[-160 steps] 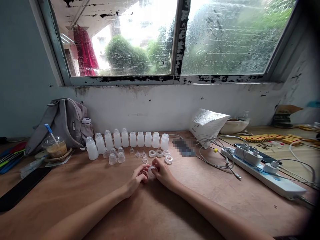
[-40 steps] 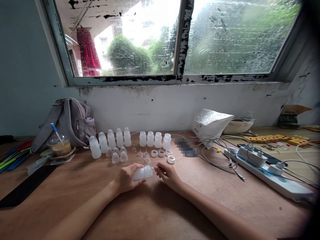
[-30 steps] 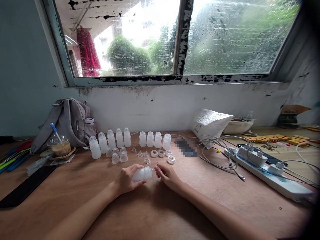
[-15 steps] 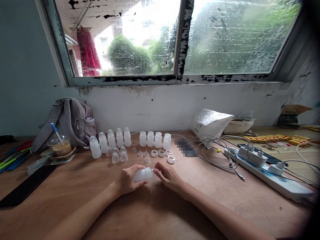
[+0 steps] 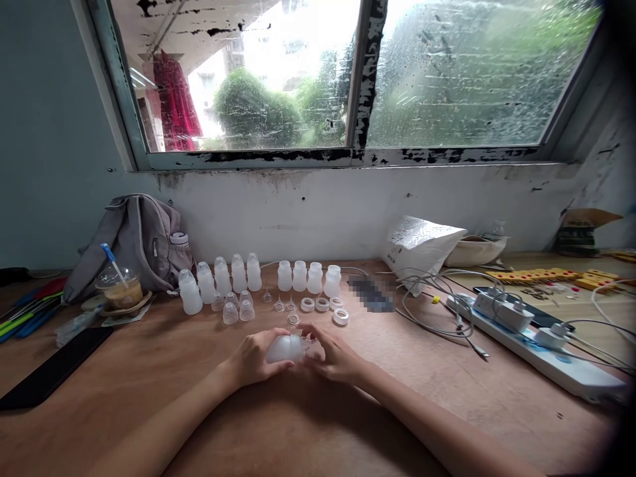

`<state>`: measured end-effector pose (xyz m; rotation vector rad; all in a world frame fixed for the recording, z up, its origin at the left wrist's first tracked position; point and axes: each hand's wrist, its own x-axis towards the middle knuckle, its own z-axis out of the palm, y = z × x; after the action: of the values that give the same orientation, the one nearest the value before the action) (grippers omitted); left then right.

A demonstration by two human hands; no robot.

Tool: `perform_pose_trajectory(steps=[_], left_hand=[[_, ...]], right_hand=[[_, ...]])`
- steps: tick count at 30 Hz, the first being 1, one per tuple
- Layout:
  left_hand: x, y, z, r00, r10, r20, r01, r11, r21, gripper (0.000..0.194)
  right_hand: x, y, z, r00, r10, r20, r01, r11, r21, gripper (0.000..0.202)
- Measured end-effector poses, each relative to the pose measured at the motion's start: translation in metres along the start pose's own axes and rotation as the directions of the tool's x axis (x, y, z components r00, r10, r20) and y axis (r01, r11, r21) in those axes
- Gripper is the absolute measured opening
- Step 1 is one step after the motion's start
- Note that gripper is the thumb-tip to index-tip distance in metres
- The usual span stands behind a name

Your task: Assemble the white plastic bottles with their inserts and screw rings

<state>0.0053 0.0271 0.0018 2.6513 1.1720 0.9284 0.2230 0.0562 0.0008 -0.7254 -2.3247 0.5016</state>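
Observation:
My left hand [image 5: 252, 358] is wrapped round the body of a frosted baby bottle [image 5: 284, 350], which lies on its side just above the table. At the bottle's neck end, on the right, my right hand [image 5: 332, 356] curls its fingers round a clear teat, partly hidden by the fingers. Beyond the hands lie several loose teats [image 5: 279, 306] and white collar rings [image 5: 340, 317]. Clear domed caps [image 5: 230, 314] stand to their left. Capped bottles [image 5: 189, 295] form a slanting row at the back left; uncapped bottles [image 5: 300, 277] stand to the right of them.
A grey backpack [image 5: 136, 245], an iced drink cup [image 5: 119, 289] and a black flat slab [image 5: 54, 368] occupy the left side. On the right are a silver-white bag [image 5: 422, 248], tangled cables [image 5: 412, 311] and a white power strip [image 5: 571, 371]. Behind stands the windowed wall.
My right hand has closed in on the bottle's neck end, its fingers now spread round that end instead of pinching beside it. My left hand keeps its hold; the bottle has barely shifted.

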Motion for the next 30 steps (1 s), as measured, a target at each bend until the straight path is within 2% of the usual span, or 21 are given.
perform_pose_trajectory(steps=[2, 6, 10, 13, 16, 18, 22, 24, 27, 30], left_hand=[[0.000, -0.001, 0.001, 1.000, 0.017, 0.019, -0.017, 0.999, 0.027, 0.050], [-0.001, -0.002, 0.005, 0.995, 0.086, 0.042, -0.089, 0.992, 0.086, 0.048], [-0.002, 0.000, 0.010, 0.990, 0.135, 0.045, -0.139, 0.984, 0.115, 0.046], [-0.002, 0.002, 0.011, 0.991, 0.124, 0.039, -0.128, 0.986, 0.109, 0.047], [-0.001, 0.005, 0.011, 0.994, 0.104, 0.019, -0.105, 0.990, 0.094, 0.049], [0.000, 0.007, 0.013, 0.998, 0.056, -0.005, -0.055, 0.997, 0.059, 0.048], [0.000, 0.011, 0.019, 0.994, -0.108, -0.034, 0.105, 0.990, -0.095, 0.044], [-0.001, 0.012, 0.022, 0.986, -0.167, -0.018, 0.160, 0.965, -0.209, 0.044], [-0.002, 0.014, 0.024, 0.981, -0.191, 0.034, 0.190, 0.911, -0.367, 0.045], [-0.003, 0.014, 0.023, 0.981, -0.186, 0.061, 0.194, 0.883, -0.428, 0.043]], right_hand=[[-0.001, -0.002, 0.001, 0.999, -0.017, 0.037, 0.020, 0.998, -0.059, 0.039], [-0.002, -0.006, 0.002, 0.997, 0.026, 0.078, -0.013, 0.987, -0.161, 0.029], [-0.004, -0.011, 0.001, 0.993, 0.070, 0.100, -0.051, 0.982, -0.181, 0.023], [-0.004, -0.011, 0.001, 0.988, 0.116, 0.099, -0.098, 0.981, -0.165, 0.028], [-0.001, -0.010, 0.000, 0.989, 0.142, 0.045, -0.140, 0.989, -0.047, 0.030], [0.002, -0.009, -0.001, 0.985, 0.172, 0.006, -0.172, 0.978, 0.119, 0.027], [0.006, -0.005, 0.002, 0.975, 0.221, 0.033, -0.210, 0.856, 0.473, 0.038], [0.006, -0.003, 0.007, 0.977, 0.209, 0.049, -0.204, 0.838, 0.505, 0.045], [0.003, -0.002, 0.015, 0.984, 0.173, 0.049, -0.176, 0.873, 0.455, 0.050], [0.001, -0.004, 0.021, 0.986, 0.161, 0.055, -0.167, 0.861, 0.480, 0.048]])
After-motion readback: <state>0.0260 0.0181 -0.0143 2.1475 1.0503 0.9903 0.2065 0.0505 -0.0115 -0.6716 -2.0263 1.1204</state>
